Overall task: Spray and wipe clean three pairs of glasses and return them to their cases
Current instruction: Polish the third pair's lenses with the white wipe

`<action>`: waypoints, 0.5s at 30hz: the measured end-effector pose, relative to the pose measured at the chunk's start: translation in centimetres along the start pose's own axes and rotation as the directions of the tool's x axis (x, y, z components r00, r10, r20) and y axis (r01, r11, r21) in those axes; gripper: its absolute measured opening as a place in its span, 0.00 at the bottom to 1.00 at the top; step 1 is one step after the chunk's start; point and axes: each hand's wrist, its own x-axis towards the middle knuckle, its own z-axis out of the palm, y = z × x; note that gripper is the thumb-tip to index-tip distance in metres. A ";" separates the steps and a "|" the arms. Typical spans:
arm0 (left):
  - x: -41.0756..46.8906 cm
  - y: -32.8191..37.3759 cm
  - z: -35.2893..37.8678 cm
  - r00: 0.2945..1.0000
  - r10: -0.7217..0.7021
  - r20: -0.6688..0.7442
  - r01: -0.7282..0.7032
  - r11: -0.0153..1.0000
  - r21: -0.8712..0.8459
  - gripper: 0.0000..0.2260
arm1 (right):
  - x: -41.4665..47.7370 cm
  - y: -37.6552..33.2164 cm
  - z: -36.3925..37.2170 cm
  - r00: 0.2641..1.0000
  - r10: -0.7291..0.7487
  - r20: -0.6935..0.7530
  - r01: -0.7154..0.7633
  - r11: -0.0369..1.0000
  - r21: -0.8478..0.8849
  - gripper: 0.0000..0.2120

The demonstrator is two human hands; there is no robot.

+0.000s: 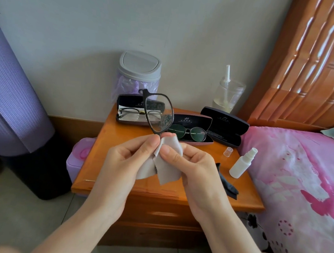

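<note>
Head view: person holds dark plastic-framed glasses (159,113) upright above the near middle of the orange wooden table (121,140). One lens is up; the other is buried in a grey microfibre cloth (167,168). Left hand (127,159): thumb and fingers clamped on the frame near the bridge. Right hand (193,164): thumb and fingers pinching the cloth round the lower lens. Upper lens shows droplets on its right half, so it looks sprayed but not yet wiped.

Step in hand looks like wiping the first lens of this pair. To do it well:
- cloth on both faces of the lens
- rub from centre out to rim, light pressure
- brace at the bridge, not the temple, so the hinge isn't twisted
- then flip and wipe the wet lens before it dries to spots

Its home is probably the empty open black hard case (224,127) at far right. The far-left open case (130,101) and middle open case (192,120) each hold a pair. Small white spray bottle (241,164) stands uncapped at the table's right edge.
</note>
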 end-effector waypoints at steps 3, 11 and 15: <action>-0.1 0.0 0.2 0.999 0.009 -0.031 -0.008 1.000 0.011 0.10 | 0.0 0.4 0.4 0.998 0.008 -0.058 -0.007 1.000 0.004 0.17; -0.5 0.0 0.2 0.997 0.053 -0.051 -0.051 0.997 0.057 0.09 | -0.3 0.5 1.0 0.995 -0.036 -0.088 0.038 0.999 0.018 0.19; -0.4 -0.4 0.2 0.991 0.043 -0.124 -0.042 0.999 0.011 0.14 | -0.6 0.4 1.0 0.998 -0.054 -0.045 0.051 0.997 -0.058 0.15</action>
